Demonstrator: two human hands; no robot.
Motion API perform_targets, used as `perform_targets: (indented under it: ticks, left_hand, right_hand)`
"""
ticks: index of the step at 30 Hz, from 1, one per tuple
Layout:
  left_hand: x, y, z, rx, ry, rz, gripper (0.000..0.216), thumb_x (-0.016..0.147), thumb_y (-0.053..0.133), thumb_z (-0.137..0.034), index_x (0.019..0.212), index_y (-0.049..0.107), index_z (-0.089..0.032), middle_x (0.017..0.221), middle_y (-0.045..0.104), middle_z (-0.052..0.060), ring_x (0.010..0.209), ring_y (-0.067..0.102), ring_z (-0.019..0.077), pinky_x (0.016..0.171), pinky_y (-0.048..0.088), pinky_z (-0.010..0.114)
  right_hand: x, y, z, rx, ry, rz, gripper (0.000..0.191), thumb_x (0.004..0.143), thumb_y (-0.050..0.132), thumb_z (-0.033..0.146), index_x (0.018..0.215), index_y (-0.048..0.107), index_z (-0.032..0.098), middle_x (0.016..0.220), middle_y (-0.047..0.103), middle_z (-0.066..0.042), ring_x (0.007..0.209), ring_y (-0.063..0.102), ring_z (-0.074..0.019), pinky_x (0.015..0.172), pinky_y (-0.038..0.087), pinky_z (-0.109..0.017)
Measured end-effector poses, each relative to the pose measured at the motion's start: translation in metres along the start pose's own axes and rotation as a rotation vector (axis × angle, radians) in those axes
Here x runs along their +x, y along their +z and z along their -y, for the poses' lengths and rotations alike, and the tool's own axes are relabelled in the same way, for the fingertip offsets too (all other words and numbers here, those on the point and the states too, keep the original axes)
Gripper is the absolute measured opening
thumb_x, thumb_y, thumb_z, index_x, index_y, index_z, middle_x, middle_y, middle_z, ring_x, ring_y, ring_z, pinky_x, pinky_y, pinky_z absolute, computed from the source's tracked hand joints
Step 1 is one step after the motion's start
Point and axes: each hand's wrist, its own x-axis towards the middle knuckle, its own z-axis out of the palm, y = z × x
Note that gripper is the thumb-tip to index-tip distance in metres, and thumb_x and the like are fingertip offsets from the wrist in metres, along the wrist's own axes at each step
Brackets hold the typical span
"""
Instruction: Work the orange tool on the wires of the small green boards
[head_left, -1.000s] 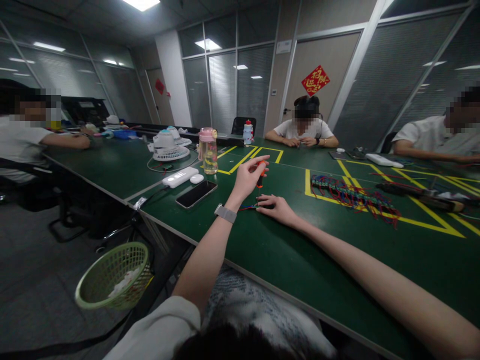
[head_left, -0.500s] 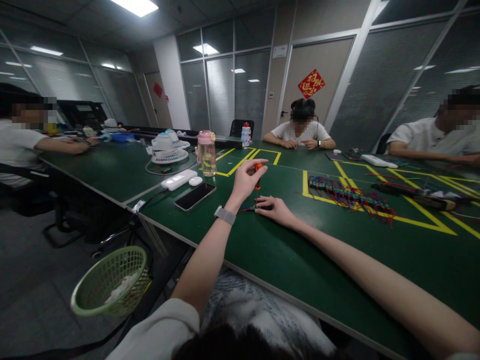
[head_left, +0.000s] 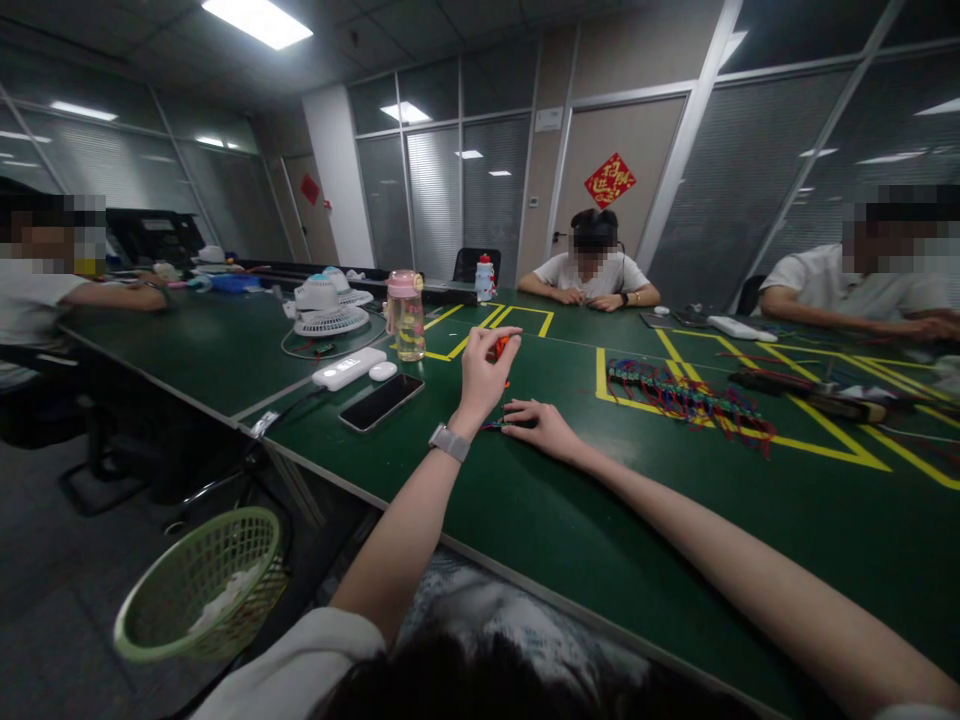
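My left hand (head_left: 484, 375) is closed around the orange handle of a screwdriver (head_left: 502, 347), held upright with its thin shaft pointing down. The tip ends near the fingers of my right hand (head_left: 547, 430), which rests low on the table. Its thumb and fingers close on a small circuit board with thin wires (head_left: 494, 426), mostly hidden by the fingers. Whether the screwdriver's tip touches the board cannot be made out. Right of my hands, several similar boards with red and blue wires (head_left: 690, 395) lie in a row.
Yellow tape (head_left: 600, 375) marks the green table (head_left: 570, 530). A phone (head_left: 382, 402), a white power strip (head_left: 349, 370), a pink-lidded bottle (head_left: 406, 315) and white fans (head_left: 326, 305) stand to the left. A green basket (head_left: 139, 610) is below the edge. Co-workers sit around.
The view has shifted slightly. My left hand has turned on the screwdriver, and its fingers now cover more of the orange handle. My right hand keeps its place at the board.
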Motion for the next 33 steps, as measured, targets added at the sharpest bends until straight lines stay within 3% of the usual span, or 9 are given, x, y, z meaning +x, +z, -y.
perform_targets:
  ticks: [6,10,13,19,27,33]
  left_hand:
    - [-0.006,0.004,-0.002,-0.173,-0.038,0.092,0.035,0.094,0.035,-0.030,0.122,0.053,-0.022,0.102,0.058,0.006,0.078,0.059,0.0110,0.068,0.048,0.023]
    - [-0.010,0.004,-0.005,-0.006,0.021,-0.040,0.026,0.088,0.049,-0.034,0.107,0.061,-0.021,0.098,0.057,0.005,0.084,0.056,0.0137,0.076,0.046,0.026]
    - [-0.012,0.002,-0.006,0.078,0.053,-0.100,0.025,0.090,0.046,-0.034,0.102,0.064,-0.020,0.096,0.056,0.005,0.087,0.054,0.0146,0.081,0.044,0.028]
    - [-0.016,0.006,-0.003,0.017,0.060,-0.023,0.036,0.095,0.031,-0.031,0.125,0.049,-0.020,0.102,0.059,0.007,0.082,0.058,0.0133,0.077,0.047,0.028]
    - [-0.023,0.009,0.001,0.167,0.185,-0.011,0.033,0.094,0.033,-0.030,0.123,0.047,-0.020,0.115,0.058,0.010,0.106,0.056,0.0178,0.088,0.045,0.030]
    - [-0.028,0.013,0.007,0.183,0.201,0.023,0.038,0.094,0.033,-0.029,0.131,0.039,-0.022,0.124,0.054,0.010,0.109,0.056,0.0180,0.091,0.045,0.031]
  right_hand:
    - [-0.001,-0.002,0.001,0.017,0.003,0.009,0.022,0.077,0.063,0.036,0.094,0.073,0.025,0.116,0.065,-0.007,0.118,0.052,-0.0277,0.106,0.029,-0.051]
    - [0.000,-0.001,0.002,0.014,0.005,-0.002,0.021,0.077,0.064,0.035,0.093,0.073,0.026,0.114,0.066,-0.006,0.118,0.052,-0.0276,0.109,0.024,-0.052]
    - [0.001,0.000,0.001,0.011,0.010,-0.011,0.020,0.077,0.064,0.035,0.092,0.074,0.027,0.113,0.067,-0.005,0.118,0.053,-0.0270,0.109,0.023,-0.051]
    - [0.000,0.000,0.004,-0.009,0.001,-0.020,0.021,0.077,0.063,0.035,0.094,0.073,0.027,0.113,0.067,-0.005,0.116,0.054,-0.0263,0.110,0.024,-0.050]
    - [0.000,0.001,0.005,-0.001,-0.019,-0.016,0.020,0.078,0.062,0.032,0.094,0.073,0.028,0.112,0.067,-0.004,0.114,0.056,-0.0273,0.109,0.023,-0.053]
    - [-0.001,-0.001,0.007,0.003,-0.022,-0.015,0.019,0.079,0.060,0.030,0.092,0.074,0.029,0.113,0.067,-0.001,0.108,0.059,-0.0263,0.110,0.023,-0.051]
